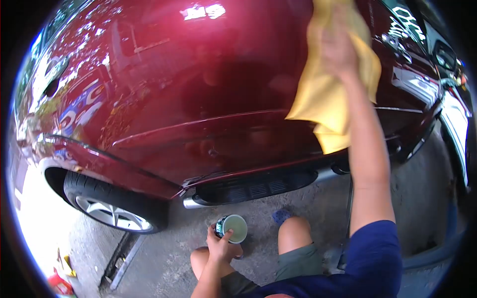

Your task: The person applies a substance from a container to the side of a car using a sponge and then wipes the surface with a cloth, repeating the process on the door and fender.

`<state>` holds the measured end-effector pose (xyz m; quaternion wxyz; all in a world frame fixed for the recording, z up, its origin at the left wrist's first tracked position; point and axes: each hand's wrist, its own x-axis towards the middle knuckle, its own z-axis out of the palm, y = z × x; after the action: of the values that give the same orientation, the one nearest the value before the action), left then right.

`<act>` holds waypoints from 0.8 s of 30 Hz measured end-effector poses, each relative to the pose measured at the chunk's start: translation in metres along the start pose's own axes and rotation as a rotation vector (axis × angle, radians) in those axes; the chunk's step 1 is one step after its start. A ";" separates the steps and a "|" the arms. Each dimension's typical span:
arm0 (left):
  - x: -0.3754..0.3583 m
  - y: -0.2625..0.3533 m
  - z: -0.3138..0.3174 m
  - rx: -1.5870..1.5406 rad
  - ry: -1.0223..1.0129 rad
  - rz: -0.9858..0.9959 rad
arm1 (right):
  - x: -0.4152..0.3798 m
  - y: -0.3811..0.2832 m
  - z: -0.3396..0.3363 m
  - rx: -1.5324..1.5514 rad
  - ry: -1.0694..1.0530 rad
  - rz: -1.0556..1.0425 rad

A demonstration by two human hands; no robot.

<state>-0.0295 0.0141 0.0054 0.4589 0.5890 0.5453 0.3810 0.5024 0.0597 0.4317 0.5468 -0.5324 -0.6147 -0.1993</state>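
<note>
My left hand (217,245) grips a small round tub (237,228) by its rim, with the thumb over the edge. The tub has a white rim, a dark patterned outside and pale liquid or a pale bottom inside. High on the right, my right hand (342,55) is on a yellow cloth (324,102), pressing it to the side of a dark red car (213,94). Motion blurs those fingers. The cloth hangs in folds below the hand, across a crease line in the bodywork.
A car wheel (112,208) stands at the lower left. Below the body runs a side step (258,188). A narrow floor channel (119,260) crosses the concrete, with red and yellow items (60,283) beyond it. Another white vehicle (454,124) is at the far right.
</note>
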 end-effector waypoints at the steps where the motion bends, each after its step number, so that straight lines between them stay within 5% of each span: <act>1: -0.001 0.001 -0.003 -0.027 0.013 -0.005 | -0.002 0.034 -0.029 -0.378 0.202 -0.165; 4: -0.006 0.012 -0.006 -0.030 0.045 -0.033 | 0.001 0.079 -0.059 -1.000 0.630 -0.236; 6: -0.010 0.025 -0.008 0.009 0.002 -0.007 | 0.018 0.059 -0.037 -1.048 0.462 0.138; 7: -0.010 0.029 -0.005 -0.003 -0.012 -0.005 | 0.028 0.027 -0.011 -0.955 0.564 -0.249; 9: -0.009 0.017 0.003 -0.072 -0.009 0.020 | 0.033 -0.069 0.061 -0.759 0.330 -0.217; 10: -0.008 0.015 0.007 -0.125 -0.023 -0.004 | 0.037 -0.100 0.111 -0.617 0.506 -0.449; 11: -0.011 0.023 0.009 -0.158 -0.015 -0.017 | 0.034 -0.153 0.137 -0.563 0.280 -0.440; 14: -0.015 0.025 0.011 -0.137 -0.010 -0.034 | 0.074 -0.224 0.176 -0.665 0.368 -0.627; 15: -0.015 0.024 0.011 -0.102 -0.015 -0.030 | 0.097 -0.237 0.175 -0.606 0.133 -0.431; 17: -0.013 0.017 0.012 -0.083 -0.020 -0.013 | 0.141 -0.250 0.175 -0.646 0.391 -0.547; 20: -0.016 0.028 0.003 0.016 -0.029 0.000 | 0.164 -0.263 0.168 -0.547 0.369 -0.549; 24: -0.019 0.022 0.003 -0.133 0.005 0.007 | 0.065 -0.227 0.188 -0.595 0.348 -0.551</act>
<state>-0.0223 -0.0044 0.0262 0.4943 0.5580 0.5179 0.4196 0.2285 0.1633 0.5045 0.3915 -0.4416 -0.5480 -0.5928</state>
